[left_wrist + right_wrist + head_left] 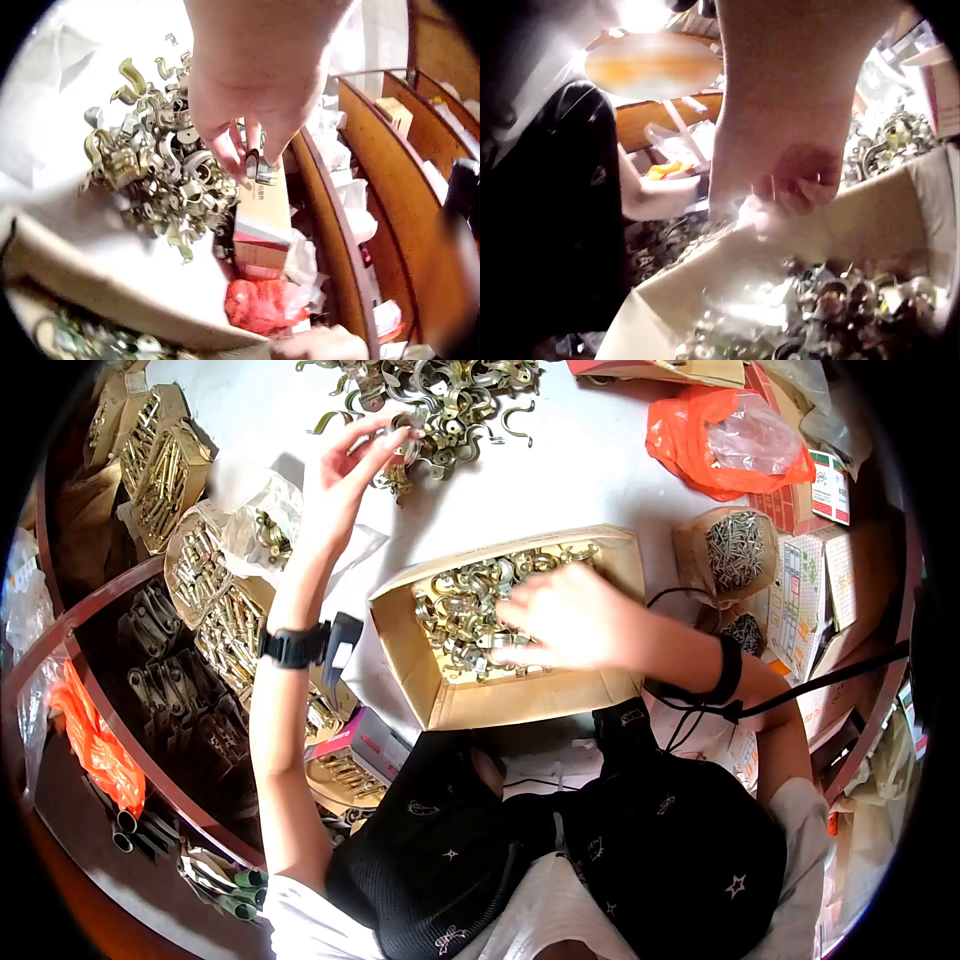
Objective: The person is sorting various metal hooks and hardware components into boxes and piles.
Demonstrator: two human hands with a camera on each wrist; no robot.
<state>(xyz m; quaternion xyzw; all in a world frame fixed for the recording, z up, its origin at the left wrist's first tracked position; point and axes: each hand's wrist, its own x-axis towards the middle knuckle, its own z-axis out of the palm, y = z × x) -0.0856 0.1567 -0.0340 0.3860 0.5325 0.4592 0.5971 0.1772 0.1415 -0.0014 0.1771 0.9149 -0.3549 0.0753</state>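
Note:
My left hand [345, 472] reaches over the far pile of metal pipe clamps [450, 415]. In the left wrist view its thumb and fingers pinch one curved pipe clamp [262, 168] beside the pile. My right hand [575, 618] is blurred over an open cardboard box [500, 710], which stands at the table's near edge, in front of my body. Inside the box lie many small metal clamps [455, 610]. The right wrist view shows the right fingers [795, 193] bent above the box wall; I cannot tell whether they hold a clamp.
At the right stand an orange plastic bag [690, 450] and a paper bag of screws [738, 550]. Cartons of long bolts [165, 485] line the left side, beside a tray of dark metal parts [175, 680]. A black cable [830, 680] runs from the right wrist.

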